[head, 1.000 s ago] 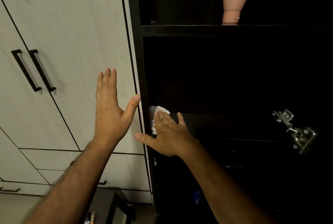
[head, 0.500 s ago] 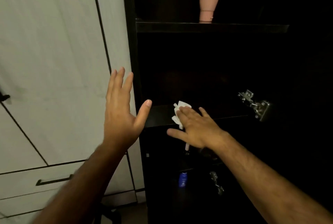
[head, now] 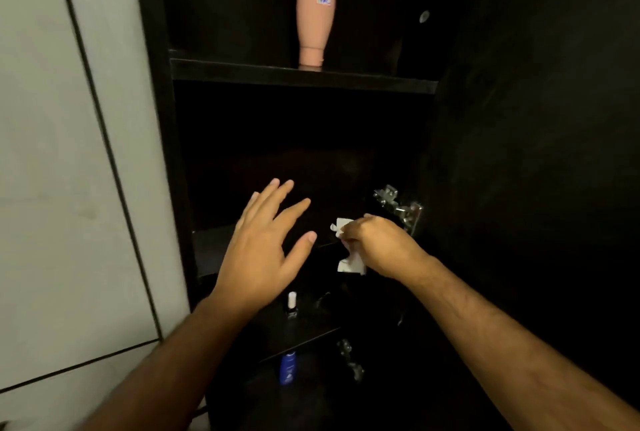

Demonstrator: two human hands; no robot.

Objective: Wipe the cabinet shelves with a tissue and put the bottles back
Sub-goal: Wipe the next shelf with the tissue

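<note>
Tissue [head: 349, 257] sits crumpled in our right hand [head: 377, 247], fingers curled round it at the middle shelf [head: 214, 247]; at nine o'clock, our left hand [head: 266, 250] spreads open, holding nothing.

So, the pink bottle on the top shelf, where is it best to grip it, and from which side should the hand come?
Probably grip the pink bottle around the lower part of its body, just above the narrow cap it stands on. It stands upright, cap down, so it could tip easily. The wide rounded top is harder to hold. Come from the front, the open side of the top shelf; nothing stands before it.
</note>
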